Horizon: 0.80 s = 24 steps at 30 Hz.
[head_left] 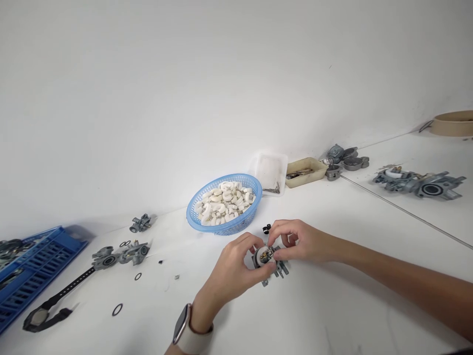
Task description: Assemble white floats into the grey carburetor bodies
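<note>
Grey cast-metal carburetor-like body (281,266), white plastic float (260,251) in its top, is on or just above the white tabletop (325,308), near the round blue plastic basket (236,228). Left hand (233,266): thumb and fingers grip its sides. Right hand (301,241): fingertips at its top, can't tell if pinching. Probably rigid, modest weight; float likely light, fragile. Hold by outer casting.

Parts we cannot fully see or make out
The left hand (236,266) and right hand (299,241) partly hide the grey metal body (264,257) between them; far left of them, the picture's edge crops a blue plastic crate (39,276), far right a tan round tub (453,125); the tiny black piece (160,262) leftward we cannot identify.
</note>
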Motion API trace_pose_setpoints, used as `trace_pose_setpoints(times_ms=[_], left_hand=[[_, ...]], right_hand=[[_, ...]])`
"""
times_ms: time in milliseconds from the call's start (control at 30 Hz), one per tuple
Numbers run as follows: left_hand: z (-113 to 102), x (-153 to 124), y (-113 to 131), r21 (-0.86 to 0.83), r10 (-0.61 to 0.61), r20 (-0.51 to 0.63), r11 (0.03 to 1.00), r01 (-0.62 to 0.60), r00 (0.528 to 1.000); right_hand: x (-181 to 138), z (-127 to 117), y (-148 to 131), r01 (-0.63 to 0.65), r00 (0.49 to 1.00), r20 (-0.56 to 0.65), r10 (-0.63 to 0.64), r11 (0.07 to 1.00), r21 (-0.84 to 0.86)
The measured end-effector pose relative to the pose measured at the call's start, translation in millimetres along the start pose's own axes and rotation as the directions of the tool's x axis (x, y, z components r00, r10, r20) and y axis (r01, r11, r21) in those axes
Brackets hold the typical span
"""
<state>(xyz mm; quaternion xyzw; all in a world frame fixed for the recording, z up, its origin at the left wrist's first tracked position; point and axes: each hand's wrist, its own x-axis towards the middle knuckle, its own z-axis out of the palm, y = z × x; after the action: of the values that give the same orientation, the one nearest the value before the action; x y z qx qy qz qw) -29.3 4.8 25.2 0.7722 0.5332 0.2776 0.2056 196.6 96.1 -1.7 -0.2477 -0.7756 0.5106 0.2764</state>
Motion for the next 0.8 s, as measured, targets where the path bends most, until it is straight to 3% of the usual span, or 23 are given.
trace_pose_setpoints(times_ms=[800], left_hand=[[0.5, 0.4, 3.3, 0.079, -0.004, 0.018, 0.997, 0.003, 1.000]], right_hand=[[-4.7, -2.4, -10.4, -0.002, 0.999, 0.050, 0.004, 0.999, -0.051]])
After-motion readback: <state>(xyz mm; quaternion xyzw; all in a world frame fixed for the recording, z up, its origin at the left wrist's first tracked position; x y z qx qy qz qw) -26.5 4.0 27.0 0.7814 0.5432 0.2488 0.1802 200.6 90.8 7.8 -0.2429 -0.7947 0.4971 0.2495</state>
